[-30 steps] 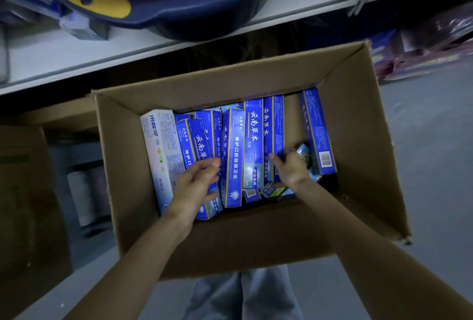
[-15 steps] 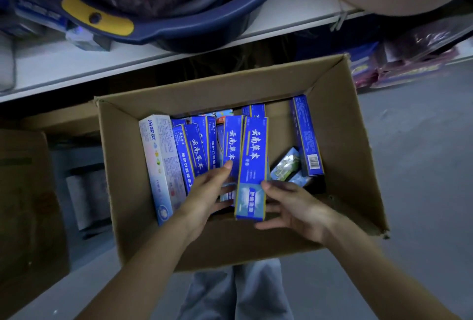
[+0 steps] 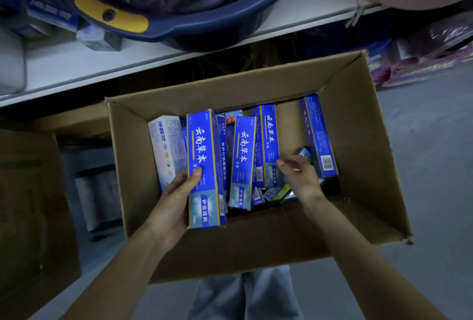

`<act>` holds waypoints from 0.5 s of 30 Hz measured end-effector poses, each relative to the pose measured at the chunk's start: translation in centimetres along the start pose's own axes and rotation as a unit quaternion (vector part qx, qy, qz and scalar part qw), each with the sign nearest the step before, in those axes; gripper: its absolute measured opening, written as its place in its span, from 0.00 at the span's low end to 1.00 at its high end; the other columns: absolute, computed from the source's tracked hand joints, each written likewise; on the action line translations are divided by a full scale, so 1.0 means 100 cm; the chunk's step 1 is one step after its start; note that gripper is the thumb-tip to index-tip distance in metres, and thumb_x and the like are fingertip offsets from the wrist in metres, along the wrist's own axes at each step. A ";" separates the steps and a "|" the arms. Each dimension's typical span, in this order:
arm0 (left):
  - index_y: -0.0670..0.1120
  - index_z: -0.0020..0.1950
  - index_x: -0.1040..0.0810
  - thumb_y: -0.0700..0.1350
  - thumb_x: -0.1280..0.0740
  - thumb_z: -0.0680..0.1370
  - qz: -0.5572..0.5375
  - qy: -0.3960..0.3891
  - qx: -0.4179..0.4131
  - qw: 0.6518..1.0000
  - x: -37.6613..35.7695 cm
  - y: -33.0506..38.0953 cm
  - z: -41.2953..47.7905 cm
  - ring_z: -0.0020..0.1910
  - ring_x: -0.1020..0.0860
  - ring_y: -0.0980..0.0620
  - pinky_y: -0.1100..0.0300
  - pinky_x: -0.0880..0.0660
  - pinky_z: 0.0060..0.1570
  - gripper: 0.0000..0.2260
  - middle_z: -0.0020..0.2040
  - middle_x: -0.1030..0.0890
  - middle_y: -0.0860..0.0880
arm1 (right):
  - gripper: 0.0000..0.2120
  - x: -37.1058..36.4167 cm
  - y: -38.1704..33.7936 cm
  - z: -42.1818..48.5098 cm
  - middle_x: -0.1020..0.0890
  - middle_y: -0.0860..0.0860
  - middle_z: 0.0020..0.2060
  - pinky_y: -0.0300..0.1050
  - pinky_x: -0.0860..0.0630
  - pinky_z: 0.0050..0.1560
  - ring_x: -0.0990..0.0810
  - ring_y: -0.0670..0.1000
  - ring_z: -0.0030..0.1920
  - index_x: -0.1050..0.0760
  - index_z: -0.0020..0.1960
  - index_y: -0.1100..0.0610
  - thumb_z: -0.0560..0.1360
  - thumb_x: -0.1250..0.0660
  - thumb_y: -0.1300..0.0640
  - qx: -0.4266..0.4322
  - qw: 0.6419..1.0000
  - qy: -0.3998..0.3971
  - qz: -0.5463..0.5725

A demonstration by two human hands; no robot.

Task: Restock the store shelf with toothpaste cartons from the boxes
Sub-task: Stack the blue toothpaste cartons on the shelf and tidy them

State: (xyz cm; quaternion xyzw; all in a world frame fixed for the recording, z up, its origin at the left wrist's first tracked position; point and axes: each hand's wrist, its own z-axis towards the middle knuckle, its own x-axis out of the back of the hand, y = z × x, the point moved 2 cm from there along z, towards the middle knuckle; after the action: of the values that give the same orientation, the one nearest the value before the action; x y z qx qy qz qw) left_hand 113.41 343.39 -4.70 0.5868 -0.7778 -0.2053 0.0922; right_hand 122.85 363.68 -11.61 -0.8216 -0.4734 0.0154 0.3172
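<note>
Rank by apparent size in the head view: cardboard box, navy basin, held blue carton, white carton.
1. Cardboard box.
2. Navy basin, though partly covered and cut off.
3. Held blue carton in the left hand.
4. White carton; it sits deeper, so nearness may account for the gap.

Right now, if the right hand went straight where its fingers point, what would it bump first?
Most likely the upright blue carton just ahead of the right hand, inside the cardboard box. Depth is unclear, so its fingers may already touch it.
</note>
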 end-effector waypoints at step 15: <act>0.46 0.58 0.22 0.46 0.30 0.68 -0.084 -0.070 0.133 0.985 -0.002 -0.011 0.003 0.47 0.16 0.48 0.51 0.19 0.45 0.19 0.54 0.16 0.44 | 0.11 -0.027 0.023 0.012 0.22 0.51 0.45 0.52 0.24 0.46 0.23 0.46 0.43 0.33 0.42 0.53 0.75 0.31 0.55 -0.103 0.980 -0.036 0.167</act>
State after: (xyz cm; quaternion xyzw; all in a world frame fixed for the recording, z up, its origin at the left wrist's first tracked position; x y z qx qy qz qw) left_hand 114.31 343.44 -5.42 0.6414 -0.7506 -0.1476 -0.0591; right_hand 122.72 361.35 -14.54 -0.9163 -0.3397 0.0486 0.2063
